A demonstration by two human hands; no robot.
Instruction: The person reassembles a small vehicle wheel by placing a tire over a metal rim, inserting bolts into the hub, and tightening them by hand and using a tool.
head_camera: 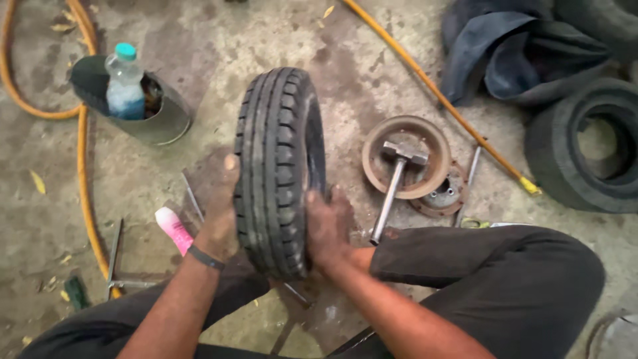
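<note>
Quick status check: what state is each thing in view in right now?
Tyre: upright on its tread, held between both hands.
Left hand: flat against the tyre's left side.
Right hand: gripping its right side.
Hammer: head resting in the rim.
Rim: lying flat, off the tyre.
Bottle: capped, standing in a metal container.

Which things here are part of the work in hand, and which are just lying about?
In hand:
small tyre, upright, gripped by left hand and right hand
rusty wheel rim and hammer resting in it, probably

Lying about:
water bottle in metal scoop
orange hose
pink tube
old tyre
inner tube
</note>
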